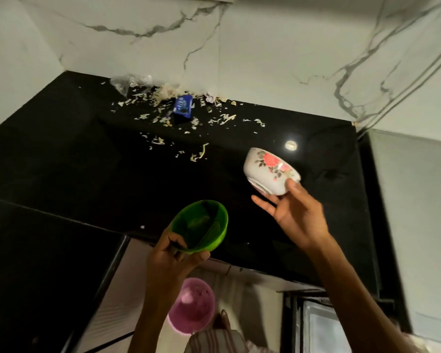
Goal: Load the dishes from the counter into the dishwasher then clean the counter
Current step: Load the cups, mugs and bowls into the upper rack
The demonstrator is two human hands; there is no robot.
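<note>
Both hands loaded: left hand (173,253) grips green bowl (201,226), right hand (297,212) holds floral bowl (270,170) tilted above the counter (87,174). We're mid-pickup. Next: carry both down to the dishwasher; scraps (199,155) wait.

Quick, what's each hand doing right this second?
Left hand: grips the green bowl by its rim.
Right hand: holds the white floral bowl, tilted, above the black counter.

A home kitchen: black stone counter (87,161) (littered with scraps), marble-veined wall tiles (265,59).
</note>
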